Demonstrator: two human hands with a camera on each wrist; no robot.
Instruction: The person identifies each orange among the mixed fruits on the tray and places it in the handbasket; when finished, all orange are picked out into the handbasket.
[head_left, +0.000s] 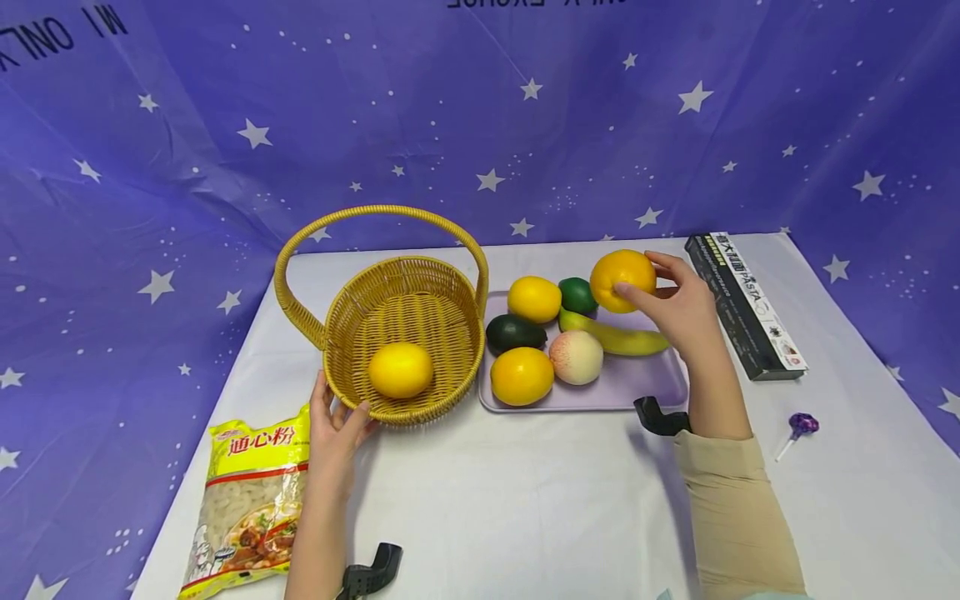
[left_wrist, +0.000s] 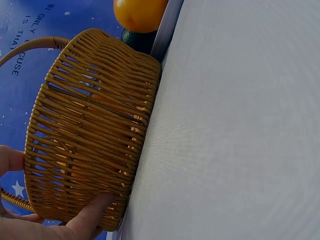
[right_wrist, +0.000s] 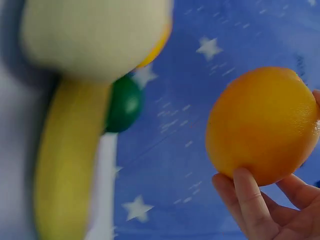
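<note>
My left hand [head_left: 335, 425] holds the near-left side of a wicker basket [head_left: 408, 304], its thumb [left_wrist: 95, 210] lying against the woven wall. Inside the basket sits a yellow lemon-like fruit [head_left: 401, 370]. My right hand [head_left: 682, 310] grips an orange [head_left: 624, 279] between thumb and fingers, raised over the back right of a lilac tray [head_left: 630, 396]. On that tray lie a banana [head_left: 633, 341], a peach [head_left: 576, 358], a dark green avocado [head_left: 514, 333], a green fruit [head_left: 576, 295] and two yellow-orange fruits [head_left: 522, 377]. In the right wrist view the orange [right_wrist: 262, 125] stands apart from the banana [right_wrist: 67, 165].
A yellow pasta bag [head_left: 251, 500] lies at the left beside my forearm. Right of the tray are a black pasta box [head_left: 742, 308] and a purple lollipop [head_left: 802, 425]. A blue star-patterned cloth [head_left: 450, 125] hangs behind the white table [head_left: 525, 500].
</note>
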